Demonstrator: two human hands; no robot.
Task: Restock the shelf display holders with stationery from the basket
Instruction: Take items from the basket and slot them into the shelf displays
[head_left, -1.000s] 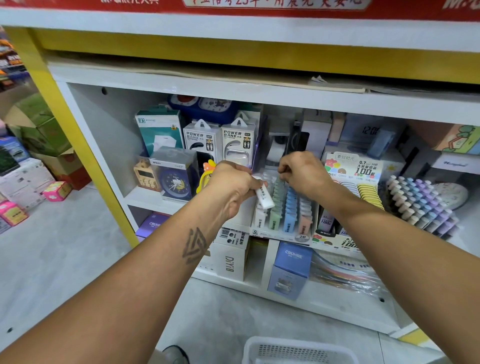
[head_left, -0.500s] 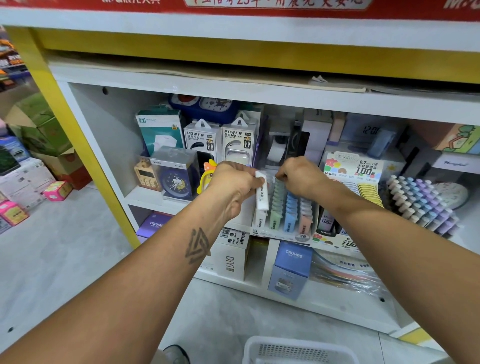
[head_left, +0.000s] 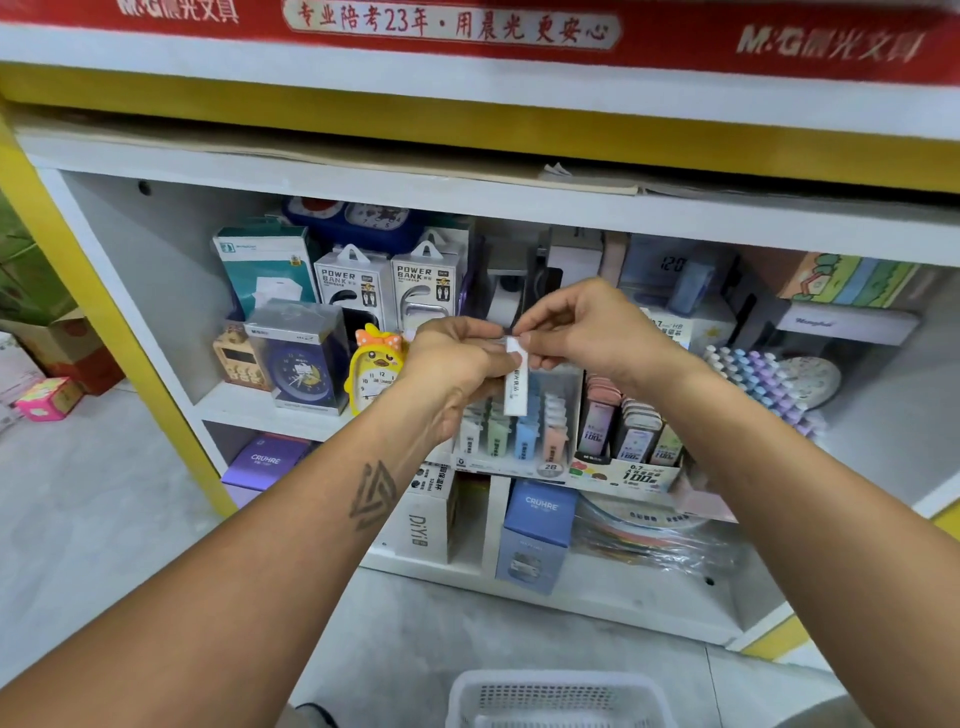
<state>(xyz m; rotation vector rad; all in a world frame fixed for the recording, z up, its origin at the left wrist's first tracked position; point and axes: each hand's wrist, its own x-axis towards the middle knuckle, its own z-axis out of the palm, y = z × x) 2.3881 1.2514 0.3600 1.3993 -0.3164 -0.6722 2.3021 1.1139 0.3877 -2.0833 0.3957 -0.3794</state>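
Observation:
A slim white lead-refill case hangs upright in front of the shelf. My left hand grips its upper part, and my right hand pinches its top end from the right. Just below stands the clear display holder with rows of pastel refill cases in white, green, blue and pink. To its right is a second holder of darker refill packs. The white basket sits on the floor at the bottom edge.
On the shelf are power bank boxes, a boxed blue alarm clock, a yellow duck clock and pastel pens. Blue and purple boxes stand on the lower shelf. Cartons lie on the floor at left.
Both hands have lifted away from the holder and come together. The white case swung from tilted to upright, and my right hand now pinches its top.

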